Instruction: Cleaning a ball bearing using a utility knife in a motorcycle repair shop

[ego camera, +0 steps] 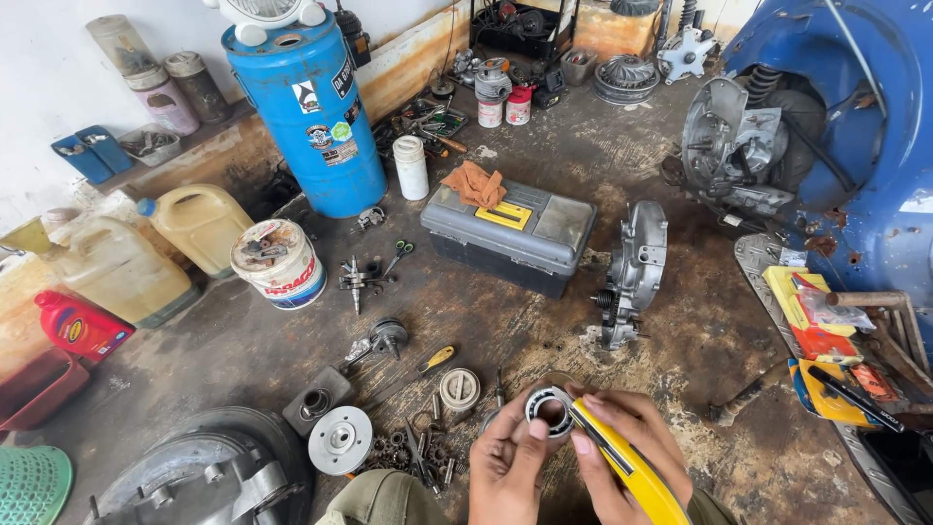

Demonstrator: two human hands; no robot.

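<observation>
Both hands raised over the workshop floor, holding a ring bearing and a yellow-handled tool.

Left hand [510, 462] is closed on a steel ring bearing [549, 410], thumb and fingers pinching its outer edge, bore facing up toward the camera. Right hand [622, 442] is clamped around a yellow-handled tool [627, 462], its tip touching the bearing's rim. The bearing sits low in the centre of view, above the concrete floor [680, 360]. On the floor just beside the hands: a round metal cap [459, 388], a yellow-handled screwdriver [434, 360], a flanged disc [340, 439] and a scatter of small gears [403, 452]. Further off stand a grey toolbox [510, 238] with an orange rag [476, 185] on top, an engine casing half [632, 272] and a blue drum [306, 112].
</observation>
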